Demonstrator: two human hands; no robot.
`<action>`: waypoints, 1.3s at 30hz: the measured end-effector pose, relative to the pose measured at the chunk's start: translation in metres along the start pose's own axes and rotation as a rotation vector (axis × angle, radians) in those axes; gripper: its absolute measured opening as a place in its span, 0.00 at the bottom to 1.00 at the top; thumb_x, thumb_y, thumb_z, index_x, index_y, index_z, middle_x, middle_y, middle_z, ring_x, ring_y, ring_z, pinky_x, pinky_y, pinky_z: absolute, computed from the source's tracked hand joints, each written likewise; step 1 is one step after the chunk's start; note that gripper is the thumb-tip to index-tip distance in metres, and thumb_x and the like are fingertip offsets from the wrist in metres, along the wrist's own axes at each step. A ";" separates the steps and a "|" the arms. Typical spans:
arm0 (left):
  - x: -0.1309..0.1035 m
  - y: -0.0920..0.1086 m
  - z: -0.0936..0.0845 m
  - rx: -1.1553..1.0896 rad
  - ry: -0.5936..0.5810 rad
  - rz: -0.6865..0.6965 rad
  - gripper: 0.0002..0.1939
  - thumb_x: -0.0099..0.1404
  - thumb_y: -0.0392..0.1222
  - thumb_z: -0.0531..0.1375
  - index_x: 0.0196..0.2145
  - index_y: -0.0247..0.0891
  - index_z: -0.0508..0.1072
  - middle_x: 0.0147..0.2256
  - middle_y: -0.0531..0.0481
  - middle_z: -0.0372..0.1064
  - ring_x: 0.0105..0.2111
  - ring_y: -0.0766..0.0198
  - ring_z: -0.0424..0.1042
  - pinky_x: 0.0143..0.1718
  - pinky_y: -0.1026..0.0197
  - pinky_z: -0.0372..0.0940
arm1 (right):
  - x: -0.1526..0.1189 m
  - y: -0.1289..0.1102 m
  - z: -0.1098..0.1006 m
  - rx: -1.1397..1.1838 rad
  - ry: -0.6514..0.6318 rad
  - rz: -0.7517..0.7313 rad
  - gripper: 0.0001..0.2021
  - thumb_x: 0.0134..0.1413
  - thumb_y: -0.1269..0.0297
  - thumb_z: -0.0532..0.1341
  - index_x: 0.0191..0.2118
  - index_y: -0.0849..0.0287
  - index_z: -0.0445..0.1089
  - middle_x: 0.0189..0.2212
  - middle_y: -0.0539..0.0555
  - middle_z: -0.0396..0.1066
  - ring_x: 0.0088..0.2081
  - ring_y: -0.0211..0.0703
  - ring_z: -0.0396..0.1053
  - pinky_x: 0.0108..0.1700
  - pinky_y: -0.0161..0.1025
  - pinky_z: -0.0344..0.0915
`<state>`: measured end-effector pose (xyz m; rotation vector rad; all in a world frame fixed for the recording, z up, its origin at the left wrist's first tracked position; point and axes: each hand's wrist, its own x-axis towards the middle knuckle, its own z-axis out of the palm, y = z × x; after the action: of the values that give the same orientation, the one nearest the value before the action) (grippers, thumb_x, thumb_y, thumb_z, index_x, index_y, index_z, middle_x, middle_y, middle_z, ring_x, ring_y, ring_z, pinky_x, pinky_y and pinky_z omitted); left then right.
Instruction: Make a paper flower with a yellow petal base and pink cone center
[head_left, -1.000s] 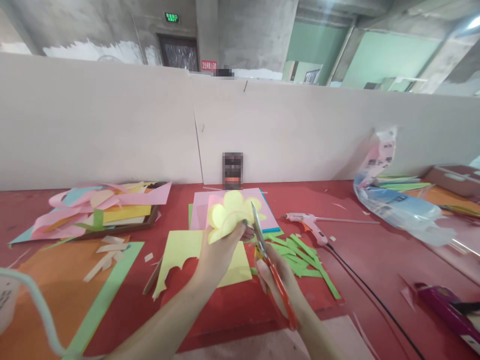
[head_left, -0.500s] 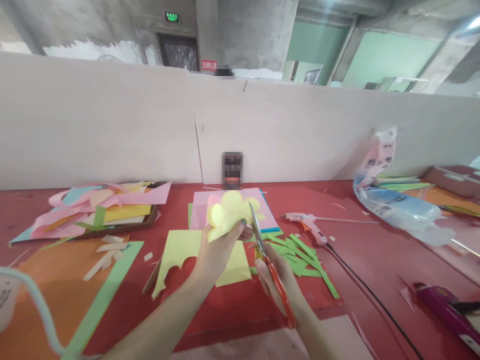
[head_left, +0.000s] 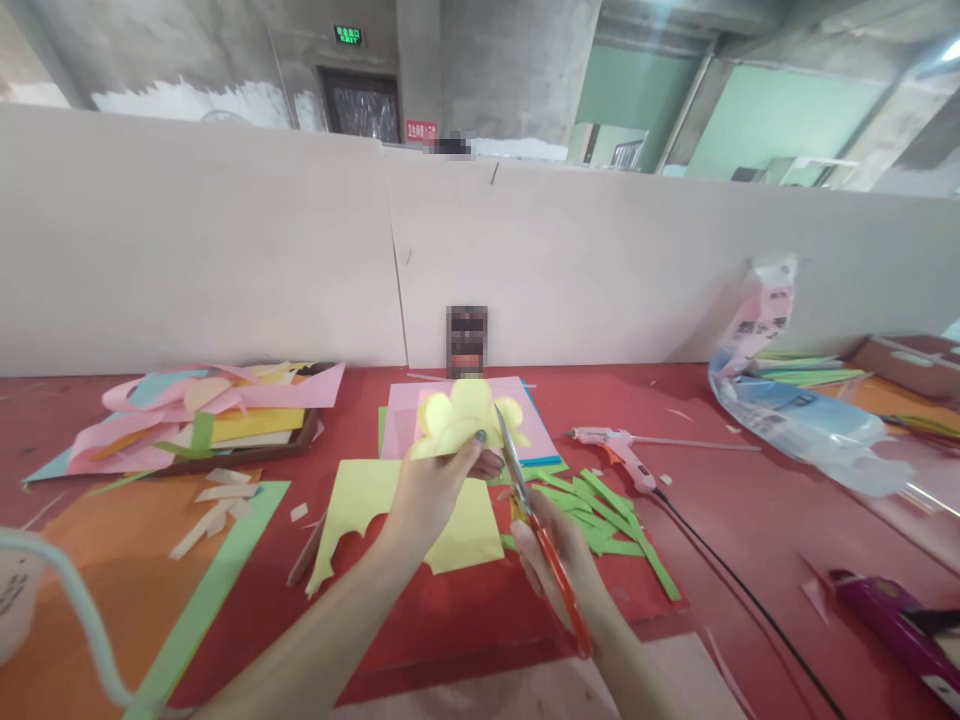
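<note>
Pinched between the fingers of my left hand [head_left: 442, 485] is a yellow paper flower [head_left: 469, 408] with rounded petals, held above pink sheets [head_left: 401, 420]. My right hand [head_left: 555, 545] grips orange-handled scissors [head_left: 551, 560], their blades pointing up beside the flower's right petals. Whether the blades touch the paper is hard to tell. Beneath my left hand lies a yellow sheet [head_left: 356, 495] with curved cut-outs. Green paper strips [head_left: 600, 515] are scattered to the right of the scissors.
A tray [head_left: 300, 440] of coloured paper scraps stands at the left, above orange sheets [head_left: 97, 560]. To the right lie a pink glue gun [head_left: 626, 455] with a black cord, a plastic bag [head_left: 810, 415] and a purple tool [head_left: 892, 620]. A white partition [head_left: 585, 270] rises behind.
The yellow flower has turned and tilted slightly in my left hand, which still holds it. The scissors and my right hand have barely moved.
</note>
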<state>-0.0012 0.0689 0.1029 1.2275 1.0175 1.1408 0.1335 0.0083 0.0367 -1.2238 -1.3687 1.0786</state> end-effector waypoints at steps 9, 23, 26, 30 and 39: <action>0.001 -0.003 -0.003 0.017 -0.008 0.027 0.12 0.58 0.42 0.56 0.23 0.33 0.73 0.22 0.50 0.73 0.24 0.66 0.72 0.30 0.65 0.70 | 0.000 0.001 0.001 -0.006 0.018 0.021 0.20 0.48 0.51 0.59 0.43 0.58 0.62 0.14 0.41 0.47 0.15 0.29 0.46 0.16 0.28 0.48; 0.002 -0.004 -0.004 0.053 0.001 0.052 0.13 0.59 0.43 0.55 0.25 0.32 0.73 0.25 0.46 0.75 0.25 0.64 0.73 0.31 0.64 0.70 | 0.000 0.000 -0.002 -0.045 -0.038 0.020 0.21 0.48 0.53 0.58 0.45 0.61 0.61 0.13 0.41 0.48 0.13 0.29 0.48 0.15 0.28 0.49; 0.002 -0.001 -0.004 0.076 0.015 0.035 0.12 0.59 0.43 0.54 0.28 0.31 0.74 0.25 0.46 0.75 0.26 0.63 0.74 0.31 0.64 0.70 | 0.000 0.001 -0.001 -0.034 -0.029 0.017 0.19 0.49 0.55 0.58 0.45 0.61 0.61 0.13 0.40 0.47 0.13 0.28 0.46 0.14 0.28 0.46; 0.003 0.001 -0.005 0.101 0.024 0.040 0.13 0.59 0.44 0.54 0.30 0.31 0.74 0.26 0.46 0.75 0.26 0.62 0.74 0.32 0.62 0.70 | -0.001 0.001 0.001 -0.021 -0.010 0.011 0.19 0.48 0.53 0.59 0.43 0.60 0.62 0.14 0.41 0.49 0.13 0.28 0.46 0.14 0.28 0.46; 0.004 -0.001 -0.009 0.097 0.038 0.095 0.15 0.59 0.46 0.55 0.38 0.33 0.71 0.26 0.47 0.75 0.26 0.61 0.74 0.30 0.62 0.70 | -0.001 0.003 0.001 0.002 -0.043 0.020 0.19 0.48 0.52 0.59 0.43 0.59 0.61 0.13 0.40 0.47 0.13 0.28 0.45 0.15 0.29 0.44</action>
<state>-0.0088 0.0742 0.1008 1.3480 1.0621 1.2038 0.1334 0.0076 0.0332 -1.2212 -1.3901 1.1260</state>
